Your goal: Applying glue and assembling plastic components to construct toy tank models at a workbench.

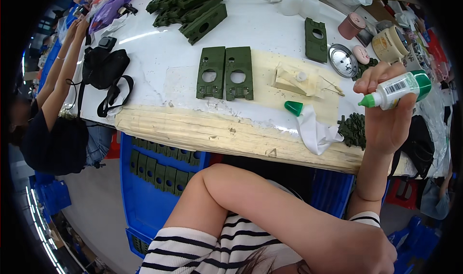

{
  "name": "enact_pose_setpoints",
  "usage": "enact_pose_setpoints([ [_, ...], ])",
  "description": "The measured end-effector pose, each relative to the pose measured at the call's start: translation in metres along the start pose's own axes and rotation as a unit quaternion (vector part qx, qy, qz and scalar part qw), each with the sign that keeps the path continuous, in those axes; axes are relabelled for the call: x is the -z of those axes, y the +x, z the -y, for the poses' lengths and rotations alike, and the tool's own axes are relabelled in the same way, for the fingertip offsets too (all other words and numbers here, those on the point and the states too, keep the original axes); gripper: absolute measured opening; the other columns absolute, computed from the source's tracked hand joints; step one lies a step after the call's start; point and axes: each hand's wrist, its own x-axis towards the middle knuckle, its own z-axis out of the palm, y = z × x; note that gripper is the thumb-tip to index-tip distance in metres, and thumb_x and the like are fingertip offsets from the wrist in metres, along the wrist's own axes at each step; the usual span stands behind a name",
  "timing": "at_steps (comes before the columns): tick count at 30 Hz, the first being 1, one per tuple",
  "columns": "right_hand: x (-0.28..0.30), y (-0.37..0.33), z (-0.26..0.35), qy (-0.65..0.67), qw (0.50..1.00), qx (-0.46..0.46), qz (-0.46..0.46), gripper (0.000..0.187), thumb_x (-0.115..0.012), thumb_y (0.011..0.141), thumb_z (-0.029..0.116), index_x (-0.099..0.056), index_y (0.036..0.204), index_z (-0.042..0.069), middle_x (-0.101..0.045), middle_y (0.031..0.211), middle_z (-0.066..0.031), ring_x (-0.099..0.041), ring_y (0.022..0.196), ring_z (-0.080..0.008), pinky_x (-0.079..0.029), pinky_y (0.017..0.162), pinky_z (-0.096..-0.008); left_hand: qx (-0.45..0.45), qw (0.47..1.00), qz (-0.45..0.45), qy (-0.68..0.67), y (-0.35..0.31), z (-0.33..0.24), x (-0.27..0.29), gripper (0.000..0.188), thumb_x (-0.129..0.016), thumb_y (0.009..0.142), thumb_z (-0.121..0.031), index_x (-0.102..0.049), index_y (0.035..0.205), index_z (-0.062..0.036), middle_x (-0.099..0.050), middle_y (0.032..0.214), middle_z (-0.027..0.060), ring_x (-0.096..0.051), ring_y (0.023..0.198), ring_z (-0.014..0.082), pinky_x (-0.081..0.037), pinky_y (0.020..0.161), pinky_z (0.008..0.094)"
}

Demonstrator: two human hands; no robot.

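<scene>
My right hand is raised over the table's right end, closed round a white glue bottle with a green base and a green nozzle pointing left. My left arm crosses in front of my body. My left hand is curled beside my right elbow and striped sleeve; its fingertips are hidden. A green cap lies next to a white cloth at the table's front edge. Two dark green plastic plates with round holes lie side by side mid-table. A small cream-coloured block sits right of them.
More green plates are piled at the back, and one single plate lies behind. A metal lid, a pink tin and small green parts crowd the right. A black bag lies left. Below is a blue crate.
</scene>
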Motion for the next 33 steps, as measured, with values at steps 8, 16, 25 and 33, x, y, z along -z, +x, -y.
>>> enact_pose_setpoints([
  [8, -0.003, 0.004, -0.003, -0.016, 0.999, 0.04, -0.031, 0.04, -0.049, 0.093, 0.041, -0.051, 0.099, 0.001, -0.059, 0.085, -0.0132, -0.062, 0.081, -0.0215, -0.047, 0.071, -0.0298, 0.101, 0.905, -0.401, -0.102, 0.002, -0.073, 0.012, 0.016, -0.057, 0.089, -0.011, -0.065, 0.085, 0.0018, -0.063, 0.078, 0.0156, -0.062, 0.075, 0.0259, -0.048, 0.067, 0.0317],
  [16, -0.004, 0.001, -0.001, -0.053, 0.997, 0.038, -0.031, 0.043, -0.049, 0.092, 0.043, -0.05, 0.096, 0.001, -0.055, 0.081, -0.0105, -0.059, 0.078, -0.0213, -0.045, 0.07, -0.0305, 0.061, 0.909, -0.363, -0.194, 0.015, -0.068, -0.014, 0.018, -0.055, 0.091, -0.011, -0.064, 0.085, 0.0033, -0.063, 0.08, 0.0164, -0.062, 0.076, 0.0258, -0.048, 0.068, 0.0325],
  [25, -0.006, 0.004, -0.002, -0.045, 0.998, 0.031, -0.036, 0.044, -0.049, 0.092, 0.045, -0.052, 0.095, 0.001, -0.055, 0.08, -0.011, -0.06, 0.079, -0.0211, -0.044, 0.073, -0.0299, 0.053, 0.897, -0.337, -0.281, 0.019, -0.044, -0.032, 0.02, -0.053, 0.092, -0.011, -0.064, 0.086, 0.005, -0.064, 0.081, 0.0173, -0.062, 0.078, 0.0257, -0.048, 0.069, 0.0334],
  [33, -0.004, 0.002, 0.001, -0.058, 0.997, 0.024, -0.043, 0.043, -0.049, 0.092, 0.045, -0.052, 0.093, 0.002, -0.056, 0.078, -0.0096, -0.061, 0.078, -0.021, -0.044, 0.078, -0.031, 0.038, 0.868, -0.296, -0.396, 0.005, -0.039, -0.046, 0.022, -0.051, 0.093, -0.011, -0.063, 0.086, 0.0065, -0.064, 0.083, 0.0181, -0.063, 0.079, 0.0257, -0.048, 0.07, 0.0341],
])
